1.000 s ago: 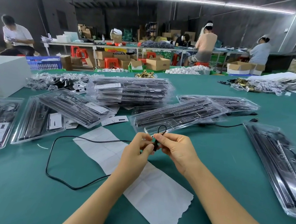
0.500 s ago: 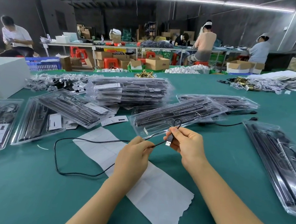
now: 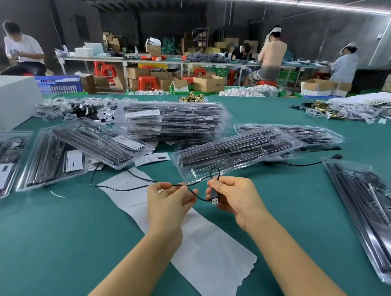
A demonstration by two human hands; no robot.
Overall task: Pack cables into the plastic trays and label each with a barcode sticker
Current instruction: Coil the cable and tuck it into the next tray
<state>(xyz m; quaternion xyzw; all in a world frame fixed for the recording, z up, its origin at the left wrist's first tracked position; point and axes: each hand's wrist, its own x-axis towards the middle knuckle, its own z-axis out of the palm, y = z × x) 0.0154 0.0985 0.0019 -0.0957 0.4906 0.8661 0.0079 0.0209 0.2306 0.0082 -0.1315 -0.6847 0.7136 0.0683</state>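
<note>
Green table (image 3: 37, 240) ringed by trays (image 3: 372, 212); both hands, left (image 3: 169, 201) and right (image 3: 235, 199), pinch a cable (image 3: 123, 190).

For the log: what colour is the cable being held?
Black cable with a silver USB plug, clearest in the head view.

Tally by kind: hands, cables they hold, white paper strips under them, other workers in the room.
Hands: 2 (left hand, right hand)
Held cable: 1
White paper strip: 1
Other workers: 4 (white shirt, black shirt, peach shirt, pale blue shirt)
Total: 8
</note>
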